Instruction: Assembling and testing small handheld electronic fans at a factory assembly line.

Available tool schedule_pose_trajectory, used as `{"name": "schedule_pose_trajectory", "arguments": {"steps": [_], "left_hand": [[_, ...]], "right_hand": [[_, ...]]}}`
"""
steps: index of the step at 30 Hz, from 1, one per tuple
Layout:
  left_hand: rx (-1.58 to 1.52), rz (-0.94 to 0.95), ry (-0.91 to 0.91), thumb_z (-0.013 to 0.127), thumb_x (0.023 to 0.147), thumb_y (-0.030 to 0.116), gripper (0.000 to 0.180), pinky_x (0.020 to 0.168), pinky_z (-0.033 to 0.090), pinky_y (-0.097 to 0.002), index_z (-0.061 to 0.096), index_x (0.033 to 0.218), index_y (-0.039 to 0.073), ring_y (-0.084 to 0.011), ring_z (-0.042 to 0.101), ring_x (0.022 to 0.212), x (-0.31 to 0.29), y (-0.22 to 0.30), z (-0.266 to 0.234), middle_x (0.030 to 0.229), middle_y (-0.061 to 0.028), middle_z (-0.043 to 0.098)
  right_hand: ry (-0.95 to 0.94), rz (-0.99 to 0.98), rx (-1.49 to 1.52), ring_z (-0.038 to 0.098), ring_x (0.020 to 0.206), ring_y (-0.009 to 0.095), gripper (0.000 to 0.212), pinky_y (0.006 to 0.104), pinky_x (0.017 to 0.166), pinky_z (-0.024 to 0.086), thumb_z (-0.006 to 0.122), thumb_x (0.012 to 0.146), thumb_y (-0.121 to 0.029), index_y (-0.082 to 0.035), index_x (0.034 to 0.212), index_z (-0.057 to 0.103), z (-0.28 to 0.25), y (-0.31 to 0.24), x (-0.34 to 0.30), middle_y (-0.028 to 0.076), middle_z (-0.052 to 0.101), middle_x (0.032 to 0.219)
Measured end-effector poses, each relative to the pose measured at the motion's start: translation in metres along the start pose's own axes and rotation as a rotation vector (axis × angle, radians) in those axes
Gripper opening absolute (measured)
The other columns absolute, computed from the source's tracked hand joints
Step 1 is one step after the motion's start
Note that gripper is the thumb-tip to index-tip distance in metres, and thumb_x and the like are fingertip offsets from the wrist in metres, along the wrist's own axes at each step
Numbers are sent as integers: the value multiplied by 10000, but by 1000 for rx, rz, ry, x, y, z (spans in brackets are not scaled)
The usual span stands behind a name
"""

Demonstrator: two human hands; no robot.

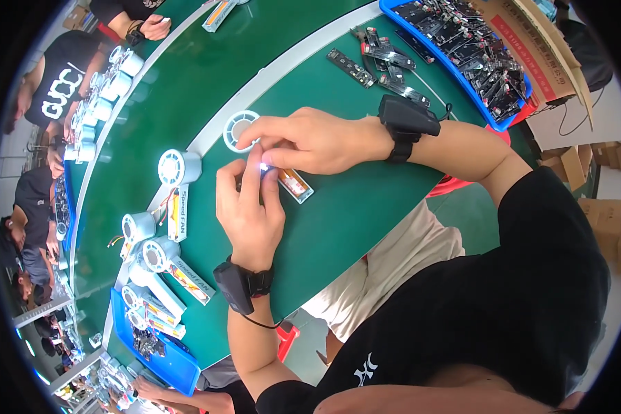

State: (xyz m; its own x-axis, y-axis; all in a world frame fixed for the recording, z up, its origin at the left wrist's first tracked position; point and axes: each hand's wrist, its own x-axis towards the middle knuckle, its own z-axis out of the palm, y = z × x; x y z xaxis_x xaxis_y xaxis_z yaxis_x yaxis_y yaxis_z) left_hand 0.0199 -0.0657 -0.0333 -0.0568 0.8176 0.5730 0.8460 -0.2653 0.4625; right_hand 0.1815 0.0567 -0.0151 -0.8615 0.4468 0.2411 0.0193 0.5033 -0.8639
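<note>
My left hand [252, 221] and my right hand [314, 141] meet over a small white handheld fan at the middle of the table. The fan's round grille [241, 130] shows beyond my right fingers. Its opened handle [297, 188], with an orange battery inside, sticks out below them. Between my fingertips shines a small bright white-blue light [264, 167]. Both hands are closed in a pinch around that spot. What they grip is mostly hidden by the fingers and the glare.
A blue tray [510, 123] heaped with black circuit boards lies far right beside a cardboard box [531, 52]; loose boards [386, 58] lie nearer. More white fans [180, 167] line the left, by another blue tray [179, 369]. People work across the green belt [179, 83].
</note>
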Motion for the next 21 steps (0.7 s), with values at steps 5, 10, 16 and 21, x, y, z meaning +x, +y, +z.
{"name": "schedule_pose_trajectory", "arguments": {"steps": [5, 10, 16, 21], "left_hand": [[-20, 16, -8, 708, 879, 57, 365, 723, 493, -372, 673, 1242, 46, -277, 603, 837, 1, -1, 2, 1020, -118, 607], [34, 2, -55, 678, 912, 57, 336, 735, 496, -359, 665, 1246, 29, -289, 609, 851, 7, 7, -4, 1044, -136, 614], [-241, -133, -27, 624, 961, 68, 317, 717, 494, -327, 639, 1272, 12, -232, 607, 846, -1, -3, 3, 1032, -117, 611], [-599, -440, -47, 614, 990, 100, 340, 680, 477, -258, 605, 1310, -12, -126, 586, 806, -1, -1, 3, 1045, -53, 606]], "right_hand": [[76, -45, 62, 724, 930, 284, 326, 366, 807, 558, 572, 990, -129, -81, 1311, 537, 7, 4, -2, 136, 717, 1085], [99, -10, 126, 699, 922, 347, 318, 406, 801, 535, 554, 962, -150, -66, 1268, 541, 6, -4, -2, 164, 724, 1005], [82, -163, -52, 699, 895, 281, 224, 362, 779, 543, 598, 973, -137, -54, 1176, 640, -3, 2, 3, 141, 705, 1022], [61, -127, -210, 687, 843, 274, 224, 365, 743, 539, 654, 936, -185, -18, 1081, 689, -20, -16, -3, 138, 693, 970]]}}
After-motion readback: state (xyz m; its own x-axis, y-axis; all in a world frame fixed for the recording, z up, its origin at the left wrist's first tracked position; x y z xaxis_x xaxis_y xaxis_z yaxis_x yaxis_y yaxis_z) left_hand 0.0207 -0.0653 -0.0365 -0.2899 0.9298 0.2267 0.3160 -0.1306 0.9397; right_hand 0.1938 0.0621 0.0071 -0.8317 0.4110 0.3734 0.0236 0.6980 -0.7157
